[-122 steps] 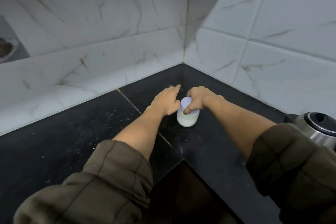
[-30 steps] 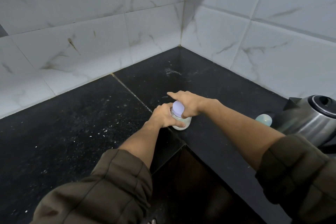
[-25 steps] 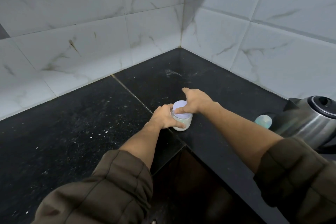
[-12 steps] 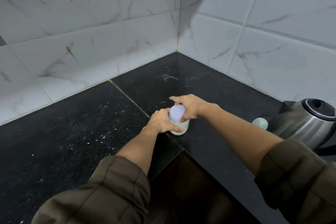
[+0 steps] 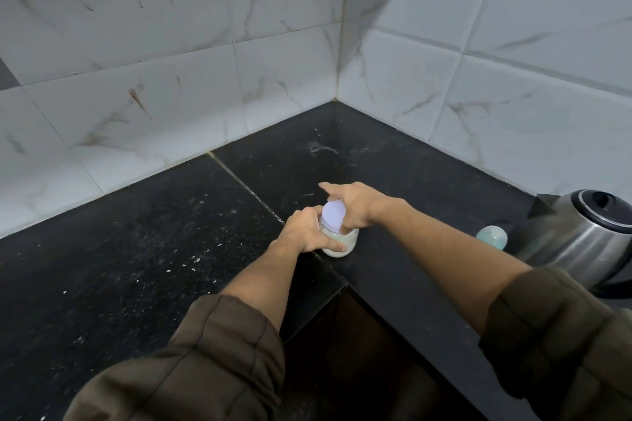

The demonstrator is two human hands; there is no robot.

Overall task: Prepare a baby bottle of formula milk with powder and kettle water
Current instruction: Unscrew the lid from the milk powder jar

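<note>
At the left, a wall of white tiles (image 5: 136, 44) with brown veins meets the black tabletop (image 5: 136, 249), which has many pale specks on it. Lower in the view is the left sleeve (image 5: 205, 369), olive brown and pushed up on the forearm. The left hand (image 5: 304, 232) reaches forward, and its fingers (image 5: 330, 244) are curled around the side of a small clear jar (image 5: 343, 243), grasping it. The jar stands upright on the tabletop, near the inner edge where the two parts of the tabletop join, and it has pale powder inside. On top of the jar sits a round lilac lid (image 5: 334, 214). The right hand (image 5: 352, 203) lies over the far side of this lid and holds its edge with bent fingers, while the index finger is stretched out toward the wall corner. Further right, a small pale green object (image 5: 492, 236) rests on the tabletop; it is too blurred to say what it is. Just beside it stands a steel kettle (image 5: 581, 236) with a black lid, and below it the right sleeve (image 5: 564, 335) is visible.
</note>
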